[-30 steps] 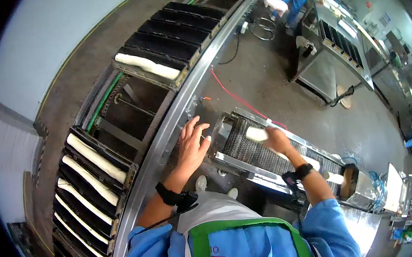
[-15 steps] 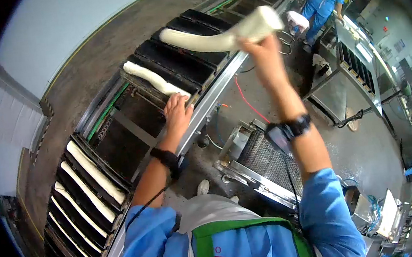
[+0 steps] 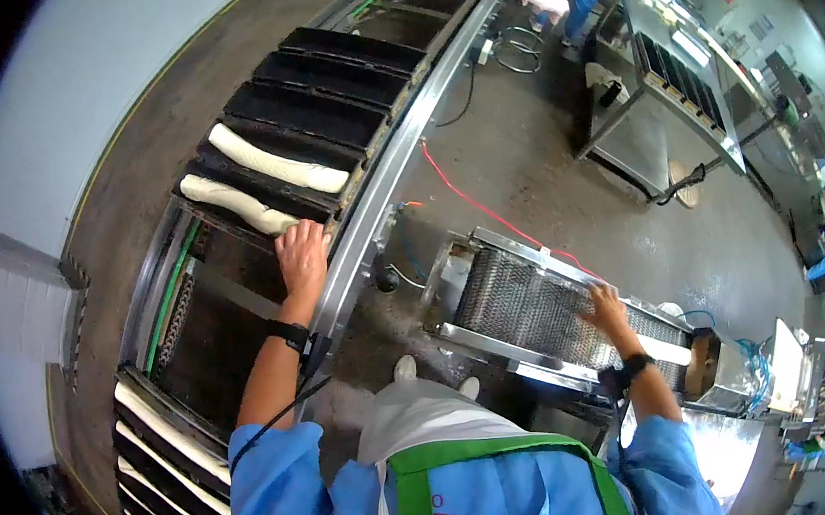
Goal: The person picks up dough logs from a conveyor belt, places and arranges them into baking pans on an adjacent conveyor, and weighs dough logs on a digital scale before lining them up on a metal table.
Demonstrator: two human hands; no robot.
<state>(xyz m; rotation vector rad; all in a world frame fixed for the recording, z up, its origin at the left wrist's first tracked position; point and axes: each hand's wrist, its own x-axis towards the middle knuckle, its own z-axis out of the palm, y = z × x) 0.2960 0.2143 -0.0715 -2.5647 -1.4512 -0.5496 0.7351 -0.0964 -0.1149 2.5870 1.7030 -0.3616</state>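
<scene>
Dough strip (image 3: 234, 204) lengthwise along its trough (image 3: 267, 190)

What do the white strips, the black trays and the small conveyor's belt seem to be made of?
White strips: probably soft dough, smooth and matte, judging by their uneven, bending shapes.
Black trays: perhaps dark-coated metal, mostly dull; plastic can't be ruled out.
Belt: likely bare metal mesh, with a woven pattern and silvery glints.

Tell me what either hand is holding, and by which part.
The right hand holds nothing, open over the mesh belt. The left hand rests at the near end of a dough strip; whether it grips cannot be told.
</scene>
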